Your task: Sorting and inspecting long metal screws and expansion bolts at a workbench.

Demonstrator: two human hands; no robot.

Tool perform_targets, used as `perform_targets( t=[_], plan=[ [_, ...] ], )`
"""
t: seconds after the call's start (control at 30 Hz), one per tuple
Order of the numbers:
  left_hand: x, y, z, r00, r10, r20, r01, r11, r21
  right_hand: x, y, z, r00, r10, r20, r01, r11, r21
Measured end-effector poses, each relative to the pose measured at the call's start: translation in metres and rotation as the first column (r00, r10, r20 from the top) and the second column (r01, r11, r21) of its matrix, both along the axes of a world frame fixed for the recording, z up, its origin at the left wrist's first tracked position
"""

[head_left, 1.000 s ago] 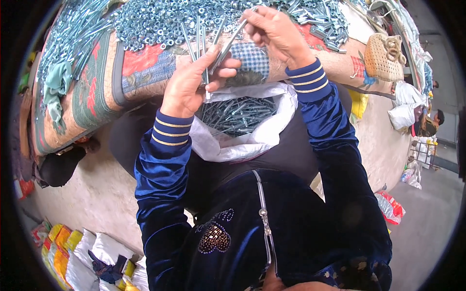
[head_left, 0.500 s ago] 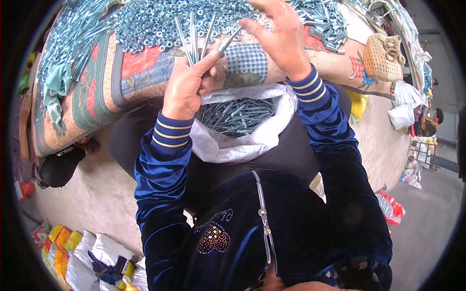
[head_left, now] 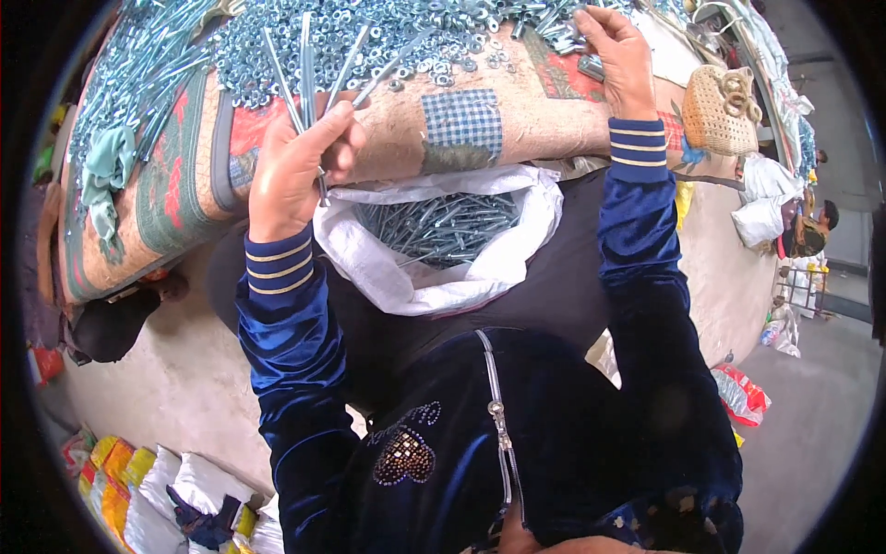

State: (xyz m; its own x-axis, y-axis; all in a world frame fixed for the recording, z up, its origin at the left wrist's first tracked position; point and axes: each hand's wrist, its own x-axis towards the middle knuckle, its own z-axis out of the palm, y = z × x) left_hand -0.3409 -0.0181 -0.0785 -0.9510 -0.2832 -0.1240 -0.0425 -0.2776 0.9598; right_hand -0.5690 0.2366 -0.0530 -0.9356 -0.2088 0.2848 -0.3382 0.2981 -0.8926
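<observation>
My left hand [head_left: 300, 166] is closed round several thin, silvery metal rods [head_left: 306, 69], which fan out upward between the fingers. Their lower ends poke out below the fist. At the right, my right hand [head_left: 623, 69] is over the edge of a heap of short metal sleeves [head_left: 558, 32], thumb and forefinger tips close together. What they pinch, if anything, is too small to make out. Between my forearms a white woven sack [head_left: 401, 291] stands with its mouth spread, holding many metal rods [head_left: 438, 226]. Metal nuts [head_left: 397, 42] cover the work surface ahead.
A patterned quilted cloth [head_left: 554, 125] covers the work surface. More long rods [head_left: 152, 60] and a green rag [head_left: 109, 171] lie at the left. A woven straw bag [head_left: 720, 111] rests at the right edge. Packed sacks [head_left: 152, 517] sit lower left; other people are at both sides.
My left hand has moved left with the fanned rods, away from above the sack. My right hand has left the rod tips and moved right to the sleeves.
</observation>
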Motion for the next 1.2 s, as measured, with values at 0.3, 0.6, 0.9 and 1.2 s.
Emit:
perform_targets(
  t=[0.3, 0.6, 0.9, 1.2],
  plan=[
    [-0.007, 0.025, -0.008, 0.984, -0.172, 0.055, 0.157, 0.965, 0.209, 0.026, -0.022, -0.016, 0.663, 0.681, 0.31, -0.482, 0.706, -0.519],
    [-0.013, 0.03, -0.018, 0.98, -0.197, 0.018, 0.19, 0.962, 0.198, 0.027, -0.02, -0.018, 0.565, 0.69, 0.451, -0.556, 0.723, -0.41],
    [-0.014, 0.029, -0.026, 0.988, -0.141, 0.066, 0.074, 0.798, 0.598, 0.076, -0.059, -0.021, 0.724, 0.68, 0.113, -0.687, 0.726, 0.034],
    [-0.015, 0.031, -0.018, 0.996, -0.021, 0.084, -0.03, 0.831, 0.556, 0.018, -0.034, -0.059, 0.802, 0.37, -0.47, -0.03, 0.81, 0.586]
  ],
)
